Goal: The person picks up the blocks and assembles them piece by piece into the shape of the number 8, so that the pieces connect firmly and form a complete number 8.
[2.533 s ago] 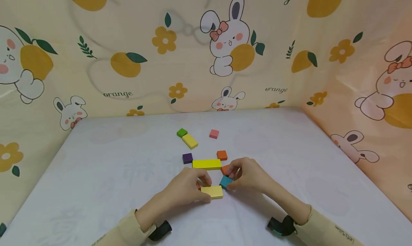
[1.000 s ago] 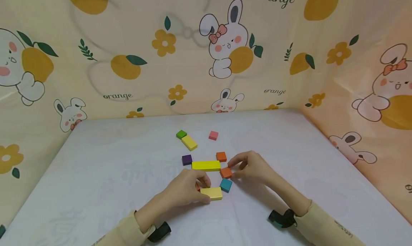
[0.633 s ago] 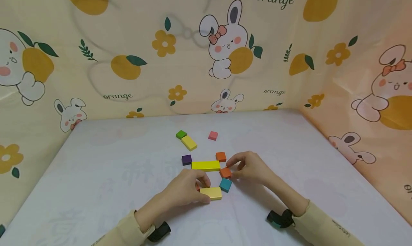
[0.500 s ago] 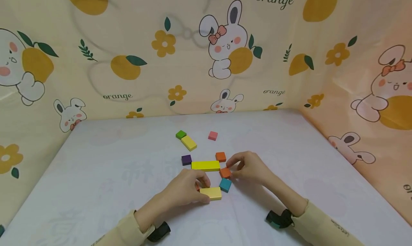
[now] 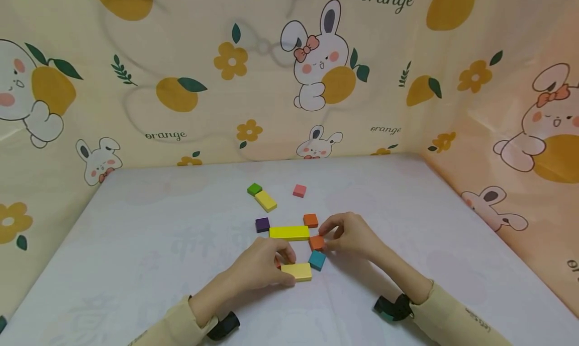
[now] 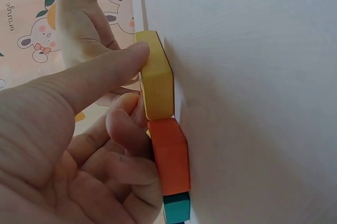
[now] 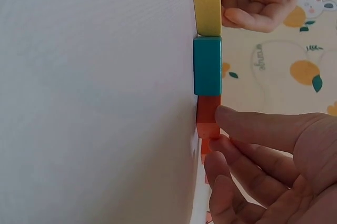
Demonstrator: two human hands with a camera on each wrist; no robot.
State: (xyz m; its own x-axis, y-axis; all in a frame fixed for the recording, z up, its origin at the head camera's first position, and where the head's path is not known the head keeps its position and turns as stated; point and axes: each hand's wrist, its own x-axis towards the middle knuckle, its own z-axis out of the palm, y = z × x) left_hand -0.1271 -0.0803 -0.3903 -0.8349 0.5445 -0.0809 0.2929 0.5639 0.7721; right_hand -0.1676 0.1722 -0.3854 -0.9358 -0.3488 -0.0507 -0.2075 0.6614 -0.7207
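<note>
In the head view, my left hand (image 5: 262, 263) pinches a pale yellow block (image 5: 298, 272) lying at the near side of a loose ring of blocks. Its thumb presses the near face in the left wrist view, beside an orange block (image 6: 169, 155) and a teal-green block (image 6: 177, 208) that the hand mostly hides from the head view. My right hand (image 5: 355, 235) pinches another orange block (image 5: 316, 243) between thumb and fingertips. A blue-teal block (image 7: 208, 66) stands between that orange block and the pale yellow one. A long bright yellow block (image 5: 289, 233) lies behind.
A purple block (image 5: 262, 225) and a further orange block (image 5: 310, 220) flank the long yellow one. Farther back lie a green block (image 5: 255, 189), a yellow block (image 5: 266, 201) touching it, and a pink block (image 5: 299, 190). A rabbit-print curtain (image 5: 271, 84) borders the white tabletop (image 5: 149, 235).
My right hand has gone from the blue-teal block to the orange block just behind it. The left hand keeps its grip on the pale yellow block. The head view has shifted slightly.
</note>
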